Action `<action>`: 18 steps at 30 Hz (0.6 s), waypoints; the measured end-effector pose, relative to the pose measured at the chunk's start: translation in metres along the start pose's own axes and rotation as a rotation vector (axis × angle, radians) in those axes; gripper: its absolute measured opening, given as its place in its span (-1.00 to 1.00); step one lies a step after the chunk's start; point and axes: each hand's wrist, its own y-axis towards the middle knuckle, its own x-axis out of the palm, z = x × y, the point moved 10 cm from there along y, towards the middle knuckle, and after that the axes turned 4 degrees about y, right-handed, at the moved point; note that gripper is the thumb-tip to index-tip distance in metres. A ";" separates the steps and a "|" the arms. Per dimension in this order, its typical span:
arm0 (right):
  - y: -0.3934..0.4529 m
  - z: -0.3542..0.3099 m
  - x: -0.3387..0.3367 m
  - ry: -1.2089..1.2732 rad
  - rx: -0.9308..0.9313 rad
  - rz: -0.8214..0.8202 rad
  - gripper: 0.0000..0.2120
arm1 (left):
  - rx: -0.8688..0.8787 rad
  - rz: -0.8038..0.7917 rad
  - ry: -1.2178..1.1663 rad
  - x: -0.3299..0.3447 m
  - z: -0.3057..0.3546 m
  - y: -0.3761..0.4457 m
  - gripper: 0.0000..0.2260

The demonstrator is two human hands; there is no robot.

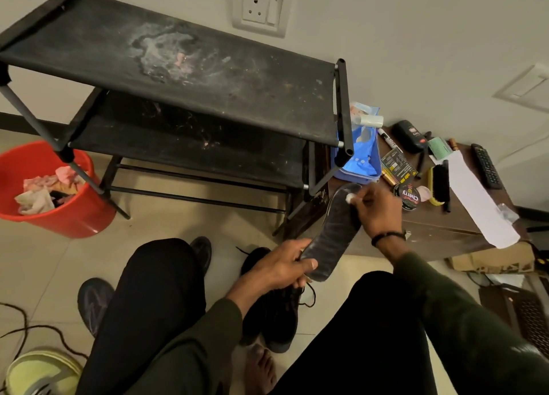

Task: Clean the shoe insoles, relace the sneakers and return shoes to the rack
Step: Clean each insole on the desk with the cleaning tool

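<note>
A dark grey insole (334,231) is held up in front of me, toe end pointing up and away. My left hand (285,265) grips its heel end, thumb on top. My right hand (375,209) pinches a small white wad (350,198) against the insole's toe end. Black sneakers (273,311) with loose laces lie on the floor between my legs, partly hidden by my left arm. The black two-shelf shoe rack (178,77) stands behind, both shelves bare and dusty.
A red bucket (74,216) with rags stands left of the rack. A low brown table (439,216) at right holds a blue tray (361,160), a polish tin (408,198), a shoe brush (439,183), a remote (487,166) and paper. A grey shoe (93,302) and a yellow-green sneaker (38,371) lie at left.
</note>
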 end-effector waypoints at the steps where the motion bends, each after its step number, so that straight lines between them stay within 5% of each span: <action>1: 0.010 0.010 -0.010 0.024 0.070 0.059 -0.85 | 0.003 -0.003 0.009 -0.001 0.003 0.005 -0.69; 5: 0.022 0.025 -0.019 0.069 0.228 0.201 -0.85 | -0.059 0.036 0.001 -0.004 -0.002 0.016 -0.34; 12: -0.021 -0.031 0.022 -0.015 -0.138 0.024 -0.89 | -0.013 0.012 -0.090 0.000 0.001 0.016 -0.39; 18: 0.044 -0.007 0.003 -0.066 0.037 0.124 -0.89 | -0.063 -0.005 -0.220 0.006 0.006 0.010 -0.36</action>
